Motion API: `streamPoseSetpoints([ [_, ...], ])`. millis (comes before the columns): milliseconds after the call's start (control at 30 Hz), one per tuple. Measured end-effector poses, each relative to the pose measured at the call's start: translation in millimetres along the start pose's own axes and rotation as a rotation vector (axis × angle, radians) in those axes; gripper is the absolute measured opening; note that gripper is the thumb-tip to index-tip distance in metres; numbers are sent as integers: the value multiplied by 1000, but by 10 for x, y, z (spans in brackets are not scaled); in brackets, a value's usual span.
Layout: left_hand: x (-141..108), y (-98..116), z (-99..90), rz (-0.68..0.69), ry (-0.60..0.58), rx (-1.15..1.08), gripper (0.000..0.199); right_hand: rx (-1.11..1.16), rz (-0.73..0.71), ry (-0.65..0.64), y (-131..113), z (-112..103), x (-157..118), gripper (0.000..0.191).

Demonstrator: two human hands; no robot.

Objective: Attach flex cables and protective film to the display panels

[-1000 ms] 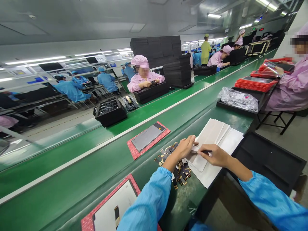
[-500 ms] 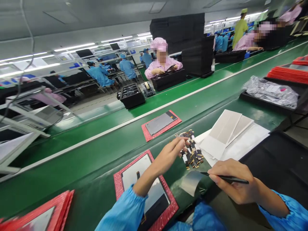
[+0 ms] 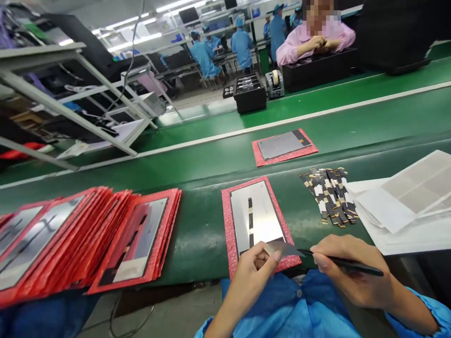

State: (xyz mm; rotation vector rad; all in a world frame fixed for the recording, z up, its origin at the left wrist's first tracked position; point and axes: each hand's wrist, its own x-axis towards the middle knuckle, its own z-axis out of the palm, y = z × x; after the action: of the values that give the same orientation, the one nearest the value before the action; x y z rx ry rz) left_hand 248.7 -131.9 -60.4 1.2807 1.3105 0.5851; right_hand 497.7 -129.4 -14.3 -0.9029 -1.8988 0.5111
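Observation:
My left hand [image 3: 254, 270] pinches one end of a thin, curved translucent film [image 3: 283, 247] over the near edge of a display panel [image 3: 259, 213]. The panel lies on a red bubble-wrap sheet [image 3: 227, 234], with a narrow black flex strip [image 3: 250, 220] on its silvery face. My right hand [image 3: 352, 267] is closed on black tweezers [image 3: 355, 266], whose tip meets the film's other end. Beyond my right hand, a heap of black, white and gold flex strips [image 3: 333, 197] lies on the green surface.
Red-wrapped panels [image 3: 141, 239] are stacked at left. Another panel [image 3: 282, 144] lies on red wrap farther off. White sheets [image 3: 394, 206] are at right. Across the green belt [image 3: 197, 157], a person in pink [image 3: 291, 47] sits behind a black tray [image 3: 317, 70], beside a tape dispenser [image 3: 275, 84].
The view has swung left, bringing the red stacks in. My left hand has come back from the strip heap to the film. The film, still at the tweezers, is now over the near panel.

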Motion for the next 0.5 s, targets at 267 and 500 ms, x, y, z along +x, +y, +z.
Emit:
streamPoseSetpoints([
  [267,-155,-182,-78,-139,104,39,43,175,326,50,223,213,-62,8],
  [500,-228,-256,-143,-93,208,305,40,164,579,-55,388,469,-206,13],
])
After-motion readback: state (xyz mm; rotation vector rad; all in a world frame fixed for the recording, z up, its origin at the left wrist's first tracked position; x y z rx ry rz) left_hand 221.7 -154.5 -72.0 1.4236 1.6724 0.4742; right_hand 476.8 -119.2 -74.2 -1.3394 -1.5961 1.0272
